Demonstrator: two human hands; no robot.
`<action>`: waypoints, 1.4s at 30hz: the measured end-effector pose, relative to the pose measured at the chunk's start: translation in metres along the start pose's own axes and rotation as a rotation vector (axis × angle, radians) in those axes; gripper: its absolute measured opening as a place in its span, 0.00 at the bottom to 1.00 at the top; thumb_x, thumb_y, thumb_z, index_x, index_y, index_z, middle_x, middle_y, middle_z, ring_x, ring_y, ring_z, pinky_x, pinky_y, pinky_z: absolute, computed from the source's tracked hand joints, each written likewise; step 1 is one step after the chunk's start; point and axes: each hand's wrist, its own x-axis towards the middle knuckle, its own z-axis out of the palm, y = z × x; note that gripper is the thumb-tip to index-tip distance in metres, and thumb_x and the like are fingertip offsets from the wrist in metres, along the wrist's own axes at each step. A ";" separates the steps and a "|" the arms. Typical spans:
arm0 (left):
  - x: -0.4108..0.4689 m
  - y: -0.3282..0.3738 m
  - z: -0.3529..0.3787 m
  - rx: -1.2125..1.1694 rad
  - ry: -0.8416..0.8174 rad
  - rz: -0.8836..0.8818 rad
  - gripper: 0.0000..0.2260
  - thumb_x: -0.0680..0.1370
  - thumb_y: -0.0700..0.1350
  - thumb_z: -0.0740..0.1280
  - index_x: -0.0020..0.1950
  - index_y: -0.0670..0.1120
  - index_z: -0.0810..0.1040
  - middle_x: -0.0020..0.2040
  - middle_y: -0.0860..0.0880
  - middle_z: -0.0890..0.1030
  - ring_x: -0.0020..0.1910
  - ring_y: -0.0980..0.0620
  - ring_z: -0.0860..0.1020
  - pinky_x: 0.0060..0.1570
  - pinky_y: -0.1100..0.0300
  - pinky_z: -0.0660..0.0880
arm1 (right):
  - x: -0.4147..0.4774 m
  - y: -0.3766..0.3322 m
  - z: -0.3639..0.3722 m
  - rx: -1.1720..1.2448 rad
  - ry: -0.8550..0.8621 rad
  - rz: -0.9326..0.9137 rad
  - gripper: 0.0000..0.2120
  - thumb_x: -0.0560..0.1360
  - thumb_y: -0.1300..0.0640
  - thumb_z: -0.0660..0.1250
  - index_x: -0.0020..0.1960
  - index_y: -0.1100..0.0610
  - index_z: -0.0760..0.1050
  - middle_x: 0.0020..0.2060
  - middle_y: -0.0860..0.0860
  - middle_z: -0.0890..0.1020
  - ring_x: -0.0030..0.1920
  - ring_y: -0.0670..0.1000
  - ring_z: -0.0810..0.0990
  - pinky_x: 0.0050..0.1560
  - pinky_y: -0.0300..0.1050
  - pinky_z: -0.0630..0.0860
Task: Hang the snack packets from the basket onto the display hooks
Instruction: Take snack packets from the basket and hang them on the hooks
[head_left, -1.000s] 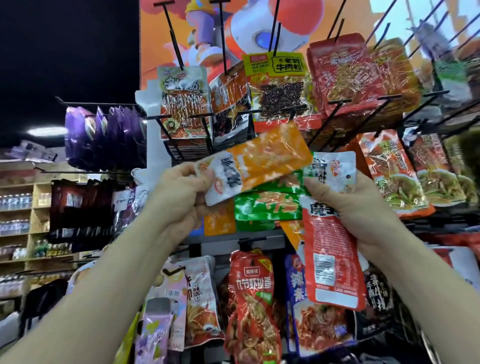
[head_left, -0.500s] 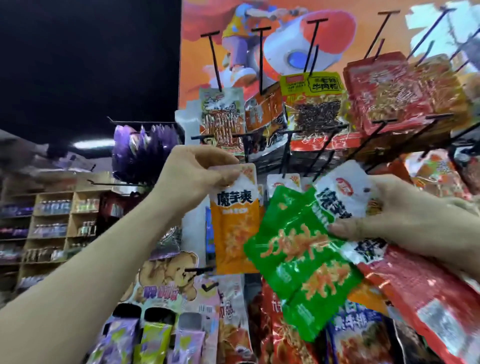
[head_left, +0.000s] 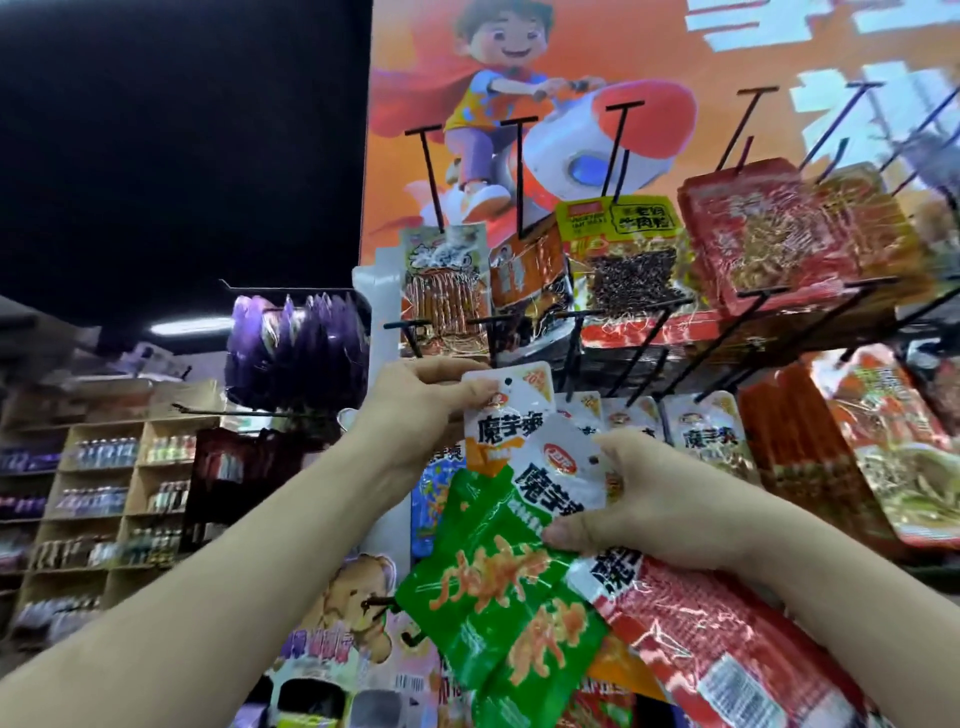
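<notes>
Reaching up from the lower left, the left hand (head_left: 415, 410) holds the orange packet (head_left: 506, 421) by its white top edge, and its thumb and fingers pinch the corner just beside the small hanging hole. The forearm is stretched in a long diagonal toward the rack. The packet hangs upright, with its top just under the middle row of black display hooks (head_left: 574, 338); I cannot tell if it touches one. The right hand (head_left: 660, 514) comes from the lower right. Its thumb and curled fingers grip a fan of packets: a white-topped packet (head_left: 563, 467) in front, green packets (head_left: 498, 597) tilted down to the left, and a red packet (head_left: 727, 639) pointing to the lower right. The thumb lies across the front of the fan. Behind it, hanging packets (head_left: 701, 431) with the same white top are on the hooks to the right.
</notes>
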 end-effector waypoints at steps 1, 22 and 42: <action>0.003 0.000 0.002 -0.004 0.033 0.020 0.05 0.74 0.35 0.71 0.49 0.40 0.81 0.39 0.44 0.84 0.34 0.50 0.82 0.32 0.60 0.79 | 0.014 -0.004 -0.009 0.088 0.034 0.020 0.10 0.70 0.57 0.76 0.43 0.53 0.74 0.34 0.43 0.82 0.34 0.36 0.80 0.33 0.26 0.72; 0.033 -0.024 0.005 0.468 0.155 0.342 0.06 0.76 0.40 0.70 0.47 0.51 0.84 0.36 0.56 0.82 0.34 0.56 0.77 0.37 0.64 0.74 | 0.035 0.014 -0.017 0.154 0.100 0.105 0.33 0.65 0.48 0.77 0.66 0.49 0.66 0.57 0.35 0.72 0.50 0.34 0.70 0.51 0.27 0.67; 0.074 -0.070 -0.001 1.250 -0.087 0.282 0.25 0.75 0.46 0.73 0.71 0.51 0.72 0.67 0.47 0.76 0.65 0.45 0.74 0.59 0.57 0.71 | 0.021 0.081 -0.051 0.233 0.499 0.218 0.16 0.68 0.56 0.77 0.54 0.54 0.78 0.48 0.50 0.85 0.49 0.50 0.84 0.47 0.44 0.79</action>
